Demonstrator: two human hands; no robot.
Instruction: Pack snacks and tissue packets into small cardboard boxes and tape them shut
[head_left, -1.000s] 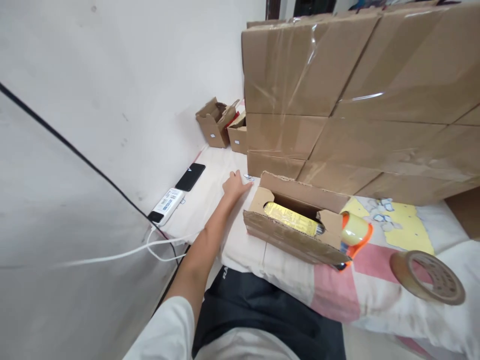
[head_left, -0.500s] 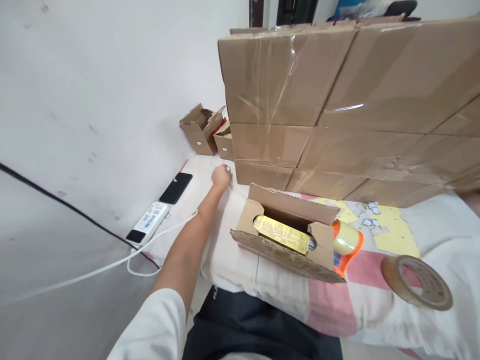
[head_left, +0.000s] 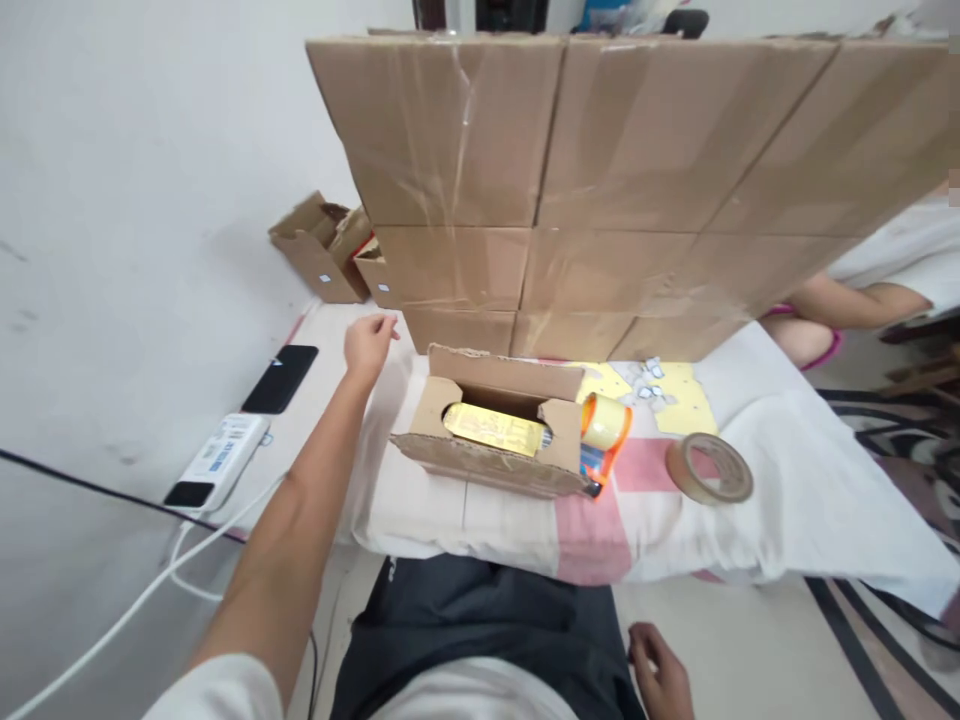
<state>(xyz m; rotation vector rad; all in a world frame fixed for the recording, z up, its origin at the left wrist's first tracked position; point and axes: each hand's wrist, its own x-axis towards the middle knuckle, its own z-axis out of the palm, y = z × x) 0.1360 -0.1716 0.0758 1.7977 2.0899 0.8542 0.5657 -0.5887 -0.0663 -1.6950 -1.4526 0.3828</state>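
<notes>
Two hands: left (head_left: 369,344) loosely curled, empty, beside rough corrugated carton (head_left: 491,437); right (head_left: 661,675) relaxed, empty.

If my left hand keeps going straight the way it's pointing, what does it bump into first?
Probably the stack of big cardboard boxes. Your left hand hangs above the bed sheet, fingers aimed up and right at the stack's bottom left corner. Depth is hard to judge, so it might slip just past that corner.

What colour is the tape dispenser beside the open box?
Orange, holding a pale yellowish roll; the tape dispenser shows best in the head view.
</notes>
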